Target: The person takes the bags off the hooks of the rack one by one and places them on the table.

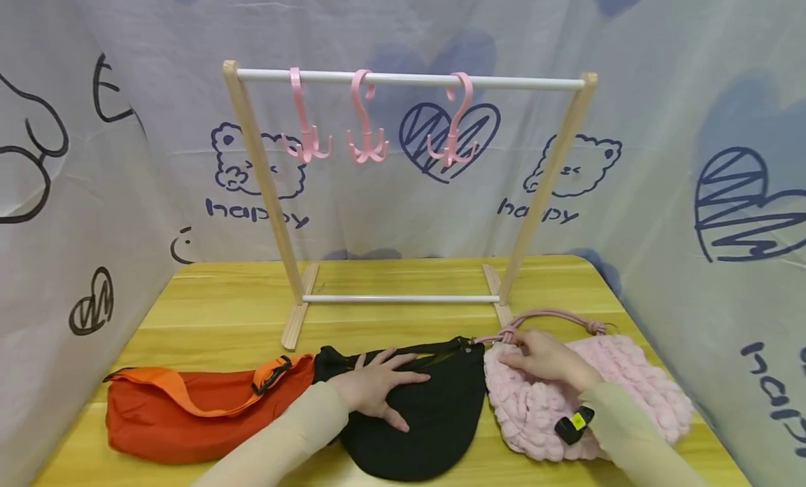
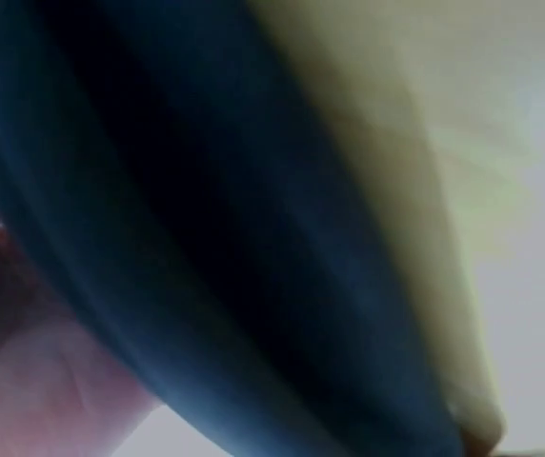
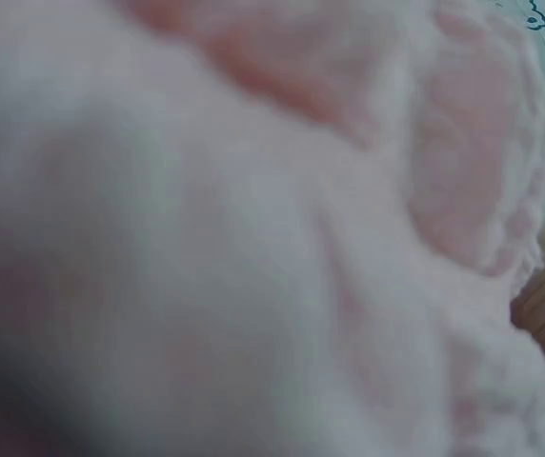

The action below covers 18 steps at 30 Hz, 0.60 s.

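Observation:
My left hand (image 1: 378, 385) lies with spread fingers on a black crescent-shaped bag (image 1: 434, 417) in the head view. Dark cloth (image 2: 206, 209) crosses the left wrist view close up, with a blurred part of the hand at its lower left. Over on the right, my right hand (image 1: 550, 357) pinches the upper left part of a chunky-knit pink handbag (image 1: 642, 382), near the knot of its strap (image 1: 554, 313). Puffy pink knit (image 3: 473, 152) fills most of the right wrist view, and the fingertips are hidden there.
An orange-red bag (image 1: 189, 431) with a buckled strap lies at the left. Behind the bags stands a wooden rack (image 1: 529, 214) with a white top rod (image 1: 403, 79). Pink multi-prong hooks (image 1: 367, 147) hang from it. Printed cloth (image 1: 390, 221) surrounds the yellow wood-grain table (image 1: 403, 322).

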Each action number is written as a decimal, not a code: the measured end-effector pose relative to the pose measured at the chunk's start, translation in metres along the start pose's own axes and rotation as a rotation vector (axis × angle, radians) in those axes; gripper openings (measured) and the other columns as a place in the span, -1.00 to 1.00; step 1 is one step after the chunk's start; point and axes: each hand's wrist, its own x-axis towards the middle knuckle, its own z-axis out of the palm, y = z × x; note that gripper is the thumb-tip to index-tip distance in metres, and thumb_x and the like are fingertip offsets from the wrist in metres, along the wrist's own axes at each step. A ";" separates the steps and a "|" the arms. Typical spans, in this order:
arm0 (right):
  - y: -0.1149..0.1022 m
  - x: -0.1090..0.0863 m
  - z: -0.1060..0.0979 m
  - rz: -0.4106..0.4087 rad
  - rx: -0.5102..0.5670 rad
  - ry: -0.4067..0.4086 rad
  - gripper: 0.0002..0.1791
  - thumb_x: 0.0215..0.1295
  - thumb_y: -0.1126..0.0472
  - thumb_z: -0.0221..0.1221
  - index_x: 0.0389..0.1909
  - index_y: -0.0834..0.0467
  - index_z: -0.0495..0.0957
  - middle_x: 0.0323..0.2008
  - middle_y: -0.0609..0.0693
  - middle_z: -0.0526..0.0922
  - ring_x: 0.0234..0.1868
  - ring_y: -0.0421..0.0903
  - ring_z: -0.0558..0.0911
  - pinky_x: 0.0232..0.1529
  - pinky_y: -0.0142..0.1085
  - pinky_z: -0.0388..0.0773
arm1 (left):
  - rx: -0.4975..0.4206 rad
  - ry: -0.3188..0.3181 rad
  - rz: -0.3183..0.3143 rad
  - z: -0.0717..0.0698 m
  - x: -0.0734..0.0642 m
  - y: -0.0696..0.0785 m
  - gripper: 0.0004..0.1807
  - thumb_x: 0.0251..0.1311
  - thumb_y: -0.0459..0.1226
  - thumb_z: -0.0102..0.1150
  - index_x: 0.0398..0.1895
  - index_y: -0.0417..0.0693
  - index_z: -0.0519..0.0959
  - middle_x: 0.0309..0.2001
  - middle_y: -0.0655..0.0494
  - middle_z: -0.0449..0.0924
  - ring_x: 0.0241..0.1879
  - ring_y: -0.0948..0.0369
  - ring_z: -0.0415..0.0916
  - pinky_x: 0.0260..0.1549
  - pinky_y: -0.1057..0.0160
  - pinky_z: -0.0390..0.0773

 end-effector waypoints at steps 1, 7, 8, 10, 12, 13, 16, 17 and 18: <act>-0.001 0.000 0.000 0.002 0.000 0.000 -0.70 0.39 -0.04 0.24 -0.35 0.11 0.52 -0.55 -0.10 0.39 -0.47 -0.18 0.39 -0.34 -0.31 0.32 | 0.000 0.000 0.001 0.000 -0.001 -0.002 -0.08 0.02 0.18 0.41 0.50 0.57 0.23 0.64 0.22 -0.11 0.64 -0.05 -0.25 0.42 -0.47 -0.05; -0.003 0.001 0.003 0.021 -0.001 0.017 -0.70 0.38 -0.03 0.25 -0.35 0.12 0.49 -0.56 -0.09 0.40 -0.50 -0.18 0.41 -0.37 -0.31 0.33 | -0.010 -0.004 0.009 -0.002 -0.007 -0.008 -0.08 0.02 0.15 0.43 0.50 0.55 0.24 0.65 0.20 -0.12 0.65 -0.06 -0.26 0.41 -0.48 -0.06; -0.004 0.002 0.004 0.032 0.003 0.022 -0.69 0.38 -0.04 0.25 -0.35 0.12 0.48 -0.56 -0.08 0.41 -0.50 -0.18 0.41 -0.36 -0.31 0.33 | -0.014 -0.005 0.008 -0.003 -0.008 -0.009 -0.08 0.01 0.14 0.43 0.50 0.55 0.24 0.65 0.20 -0.12 0.65 -0.06 -0.26 0.41 -0.48 -0.06; -0.006 0.003 0.005 0.042 0.003 0.030 -0.66 0.37 -0.06 0.25 -0.36 0.14 0.47 -0.54 -0.07 0.40 -0.47 -0.16 0.41 -0.35 -0.29 0.32 | -0.020 -0.007 0.008 -0.004 -0.009 -0.009 -0.08 0.02 0.14 0.43 0.50 0.54 0.24 0.65 0.19 -0.12 0.65 -0.06 -0.27 0.41 -0.49 -0.07; -0.007 0.003 0.006 0.052 0.001 0.035 -0.63 0.36 -0.08 0.26 -0.30 0.16 0.49 -0.50 -0.06 0.40 -0.44 -0.15 0.41 -0.33 -0.28 0.32 | -0.025 -0.011 0.007 -0.004 -0.009 -0.009 -0.08 0.02 0.13 0.43 0.50 0.54 0.24 0.65 0.20 -0.12 0.65 -0.06 -0.28 0.41 -0.48 -0.07; -0.006 0.003 0.007 0.060 0.007 0.032 -0.62 0.36 -0.08 0.26 -0.29 0.17 0.49 -0.50 -0.05 0.40 -0.44 -0.15 0.42 -0.34 -0.28 0.33 | -0.026 -0.013 0.007 -0.004 -0.009 -0.009 -0.08 0.02 0.13 0.43 0.50 0.54 0.24 0.65 0.19 -0.12 0.65 -0.06 -0.28 0.41 -0.48 -0.08; -0.005 0.003 0.007 0.076 0.041 0.008 -0.62 0.37 -0.08 0.25 -0.29 0.18 0.48 -0.51 -0.04 0.43 -0.46 -0.15 0.44 -0.35 -0.28 0.35 | -0.027 -0.020 0.009 -0.003 -0.010 -0.009 -0.08 0.02 0.13 0.43 0.50 0.55 0.24 0.65 0.19 -0.13 0.65 -0.06 -0.29 0.42 -0.48 -0.08; -0.004 0.002 0.007 0.070 0.047 -0.001 -0.63 0.37 -0.08 0.25 -0.28 0.17 0.47 -0.50 -0.05 0.44 -0.45 -0.15 0.45 -0.35 -0.28 0.35 | -0.025 -0.020 0.008 -0.003 -0.010 -0.009 -0.08 0.01 0.13 0.44 0.50 0.55 0.24 0.65 0.19 -0.12 0.65 -0.06 -0.28 0.42 -0.48 -0.08; -0.003 0.002 0.007 0.070 0.062 -0.011 -0.63 0.37 -0.08 0.25 -0.30 0.16 0.46 -0.50 -0.05 0.44 -0.45 -0.15 0.44 -0.34 -0.29 0.35 | -0.026 -0.021 0.008 -0.003 -0.010 -0.009 -0.08 0.01 0.13 0.44 0.50 0.55 0.24 0.65 0.19 -0.12 0.65 -0.07 -0.28 0.42 -0.48 -0.08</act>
